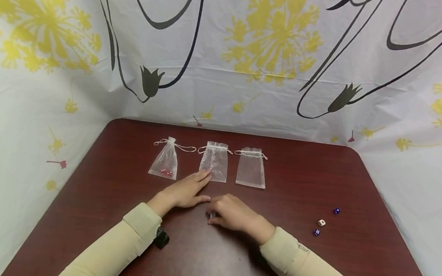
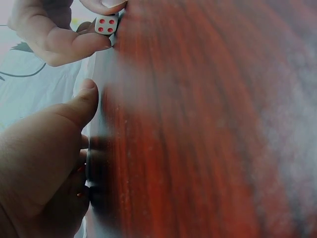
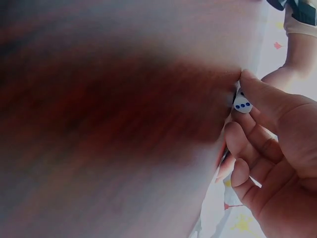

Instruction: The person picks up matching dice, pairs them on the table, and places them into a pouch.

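My right hand (image 1: 234,211) pinches a white die (image 2: 106,24) between thumb and fingers, close over the table in front of the pouches. Red pips face the left wrist view; blue pips show on the same die (image 3: 242,105) in the right wrist view. Fingers outstretched, my left hand (image 1: 186,191) reaches to the bottom edge of the middle organza drawstring pouch (image 1: 219,159), its fingertips overlapping that corner. Its thumb points toward the right hand. The middle pouch lies flat, its drawstring loose at the top.
A left pouch (image 1: 166,157), gathered at its neck, has red dice (image 1: 166,172) inside. Another flat pouch (image 1: 251,169) lies to the right. Two blue dice (image 1: 337,211) and a white die (image 1: 322,222) sit toward the right of the dark red table (image 1: 296,175). Patterned cloth (image 1: 224,103) hangs behind.
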